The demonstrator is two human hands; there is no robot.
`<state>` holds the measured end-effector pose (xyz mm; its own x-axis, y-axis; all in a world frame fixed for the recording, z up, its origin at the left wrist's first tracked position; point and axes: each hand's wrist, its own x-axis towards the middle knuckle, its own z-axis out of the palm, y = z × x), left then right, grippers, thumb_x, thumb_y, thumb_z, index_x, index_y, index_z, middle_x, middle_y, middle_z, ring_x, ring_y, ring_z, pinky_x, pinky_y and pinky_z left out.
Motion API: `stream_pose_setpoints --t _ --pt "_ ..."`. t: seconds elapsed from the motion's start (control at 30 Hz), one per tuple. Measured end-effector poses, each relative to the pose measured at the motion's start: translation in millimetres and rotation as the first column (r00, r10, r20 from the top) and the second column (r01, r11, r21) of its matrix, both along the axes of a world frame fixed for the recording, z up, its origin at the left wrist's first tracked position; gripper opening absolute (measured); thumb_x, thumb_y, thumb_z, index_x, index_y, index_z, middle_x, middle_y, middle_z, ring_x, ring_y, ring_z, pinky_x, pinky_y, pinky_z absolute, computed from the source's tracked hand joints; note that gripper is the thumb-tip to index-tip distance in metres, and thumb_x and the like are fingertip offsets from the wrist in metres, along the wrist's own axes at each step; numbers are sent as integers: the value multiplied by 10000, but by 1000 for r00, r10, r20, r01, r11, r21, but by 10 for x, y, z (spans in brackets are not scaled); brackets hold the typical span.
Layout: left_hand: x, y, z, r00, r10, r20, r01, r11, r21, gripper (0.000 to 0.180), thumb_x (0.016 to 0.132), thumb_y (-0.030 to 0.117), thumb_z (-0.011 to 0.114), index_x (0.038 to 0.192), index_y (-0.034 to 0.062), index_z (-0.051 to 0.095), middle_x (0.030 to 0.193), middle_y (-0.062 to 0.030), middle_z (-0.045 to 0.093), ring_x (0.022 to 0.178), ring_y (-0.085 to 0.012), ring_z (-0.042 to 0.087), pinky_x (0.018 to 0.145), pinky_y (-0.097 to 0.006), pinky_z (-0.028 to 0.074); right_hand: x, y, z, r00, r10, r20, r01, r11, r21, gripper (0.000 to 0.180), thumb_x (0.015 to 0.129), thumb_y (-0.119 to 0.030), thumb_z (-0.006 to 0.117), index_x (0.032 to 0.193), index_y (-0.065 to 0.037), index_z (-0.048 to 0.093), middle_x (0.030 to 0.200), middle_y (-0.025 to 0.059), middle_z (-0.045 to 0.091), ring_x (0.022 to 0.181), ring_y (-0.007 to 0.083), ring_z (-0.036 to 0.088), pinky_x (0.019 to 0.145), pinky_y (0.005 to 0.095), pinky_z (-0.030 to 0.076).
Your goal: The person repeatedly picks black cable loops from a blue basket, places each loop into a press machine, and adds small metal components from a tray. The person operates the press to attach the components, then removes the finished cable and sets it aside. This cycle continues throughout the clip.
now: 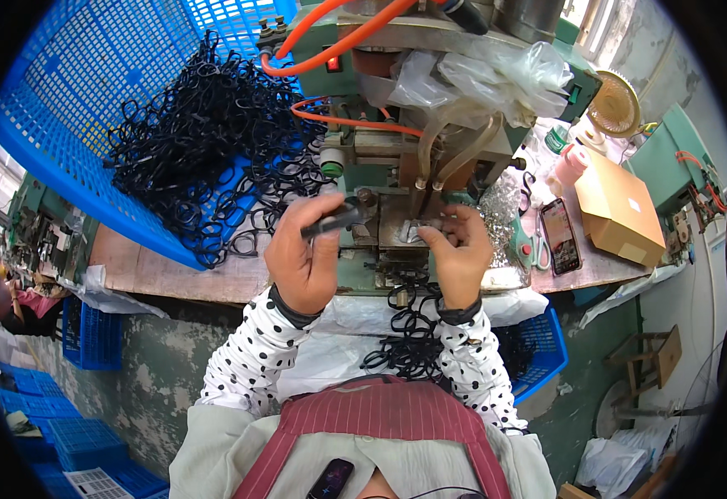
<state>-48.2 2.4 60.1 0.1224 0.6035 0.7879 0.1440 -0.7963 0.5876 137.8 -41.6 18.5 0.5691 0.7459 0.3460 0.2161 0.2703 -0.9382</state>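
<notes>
Striped apron [380, 416] nearest — left hand [301, 254] pinches black loop [334, 220]; right hand [457, 249] fingertips press small piece [413, 231] at green machine [380, 158], grip unclear. Best keep fingers clear of press head.

Blue crate [64, 108] w/ black loops [189, 125] upper left, orange hoses [330, 25] on green machine [363, 75], white sleeves [255, 349] w/ black dots.
</notes>
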Motion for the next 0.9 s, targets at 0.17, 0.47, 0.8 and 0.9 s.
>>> stream_pose_setpoints --t 0.17,0.47,0.8,0.9 --pt "133 99 254 988 -84 131 118 954 -277 197 994 103 514 1102 -39 599 966 -94 670 850 -154 669 719 -257 518 -104 111 40 997 24 -73 -20 998 55 453 728 43 746 1113 36 508 814 116 679 662 81 571 584 209 445" --pt "143 -94 -74 896 -263 -357 346 918 194 410 749 -15 630 1158 1 603 1083 -130 658 1021 -320 631 893 -420 491 17 148 -105 999 32 30 -34 997 76 542 700 7 768 1181 16 519 840 113 682 653 107 577 599 234 467" --pt "403 -75 -535 808 -342 -479 515 806 293 427 796 -28 617 1218 29 594 1227 -143 623 1049 -281 627 937 -442 504 1558 -143 -767 807 -125 578 363 876 -317 248 771 -215 738 970 -78 680 845 134 701 772 316 668 696 393 510" --pt "409 -84 -547 811 -338 -477 511 807 297 440 796 -29 614 1231 30 590 1227 -140 624 1056 -278 623 936 -441 503 1454 -305 -762 585 29 811 504 770 -392 258 767 -251 743 946 -79 671 824 128 673 798 326 656 688 415 505"
